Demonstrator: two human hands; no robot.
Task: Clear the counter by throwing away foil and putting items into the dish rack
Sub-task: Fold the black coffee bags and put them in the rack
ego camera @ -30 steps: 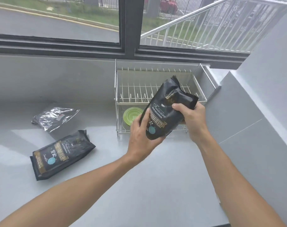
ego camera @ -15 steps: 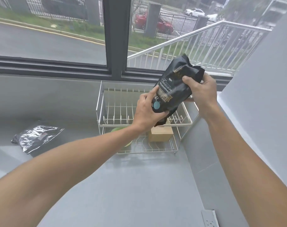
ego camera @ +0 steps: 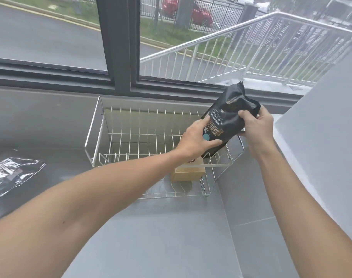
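- Head view: since half a second earlier the black coffee bag [ego camera: 226, 119] had come down from in front of the window toward the upper tier of the dish rack [ego camera: 94, 125], and both hands had come down with it.
- The bag sat at about two o'clock in the frame, tilted, with its crumpled top toward the window and its bottom edge down among the wires at the rack's right end; whether it already rested on them could not be told.
- The left hand [ego camera: 195, 140] was partly closed on the bag's lower front, thumb across the label and fingers curled behind.
- The right hand [ego camera: 256, 126] was closed on the bag's upper right side, just below the folded top, fingers pressing into the film.
- The bag looked full yet soft, its film creased and yielding under the fingers, probably of modest weight and a little slick; a hold low on the body and another near the fold seemed the safest way to keep it from slumping.
- On the lower tier, at about five o'clock from the bag, stood a tan box [ego camera: 188, 172].
- A crinkled silver foil wrapper [ego camera: 9, 174] lay on the grey counter [ego camera: 161, 227] at nine o'clock, well apart from the rack, not yet thrown away.
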